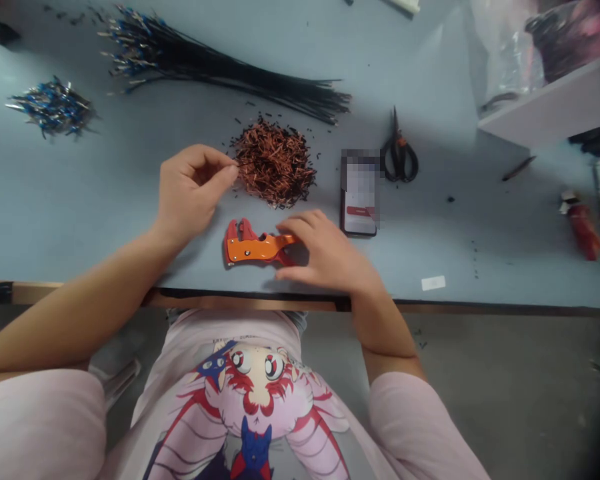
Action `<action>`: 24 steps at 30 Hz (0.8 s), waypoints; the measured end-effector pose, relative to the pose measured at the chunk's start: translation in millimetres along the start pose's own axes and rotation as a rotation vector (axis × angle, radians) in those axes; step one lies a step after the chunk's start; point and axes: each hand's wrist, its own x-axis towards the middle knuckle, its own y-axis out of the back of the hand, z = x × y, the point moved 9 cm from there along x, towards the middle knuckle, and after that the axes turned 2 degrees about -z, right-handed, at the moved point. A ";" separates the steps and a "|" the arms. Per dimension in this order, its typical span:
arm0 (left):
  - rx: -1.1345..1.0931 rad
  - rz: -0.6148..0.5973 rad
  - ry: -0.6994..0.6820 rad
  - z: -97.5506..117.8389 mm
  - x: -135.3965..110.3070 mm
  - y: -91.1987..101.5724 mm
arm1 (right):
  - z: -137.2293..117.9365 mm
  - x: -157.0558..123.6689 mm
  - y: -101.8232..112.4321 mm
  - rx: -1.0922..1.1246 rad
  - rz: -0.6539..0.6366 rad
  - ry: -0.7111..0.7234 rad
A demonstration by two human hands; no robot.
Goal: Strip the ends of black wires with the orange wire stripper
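My left hand (193,190) is at the left edge of a heap of short copper wire bits (275,163). Its thumb and forefinger are pinched together there; whatever is between them is too small to make out. Just below the heap is an orange and red wire stripper (253,249), its jaws pointing left. My right hand (325,253) curls around the stripper's handles, fingers above and thumb below. Beyond the heap lies a long bundle of black wires (240,77) with blue and metal ends at the left.
A small pile of blue-sleeved metal terminals (55,107) lies at the left. Right of the heap are a phone (360,207) and black-handled scissors (400,157). A white box (545,107) with plastic bags, a pen (519,168) and a white label (433,283) are farther right.
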 end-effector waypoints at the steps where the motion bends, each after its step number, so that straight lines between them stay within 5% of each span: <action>1: -0.009 -0.010 0.019 -6.7 2.4 0.3 | -1.6 0.5 -5.7 -0.029 -0.044 -0.021; 7: 0.012 -0.033 0.029 -15.4 7.4 6.0 | 0.3 3.1 -10.1 -0.087 -0.038 -0.087; 14: -0.254 0.061 0.020 -1.0 3.1 12.0 | 34.9 -13.9 32.9 0.482 0.278 -0.208; 19: -0.501 -0.124 0.092 6.9 -8.3 -14.1 | 38.9 -5.7 -0.9 1.242 0.175 -0.320; 24: -0.574 -0.381 0.395 -2.9 -26.5 -50.6 | 26.2 2.4 -34.4 1.576 0.086 -0.411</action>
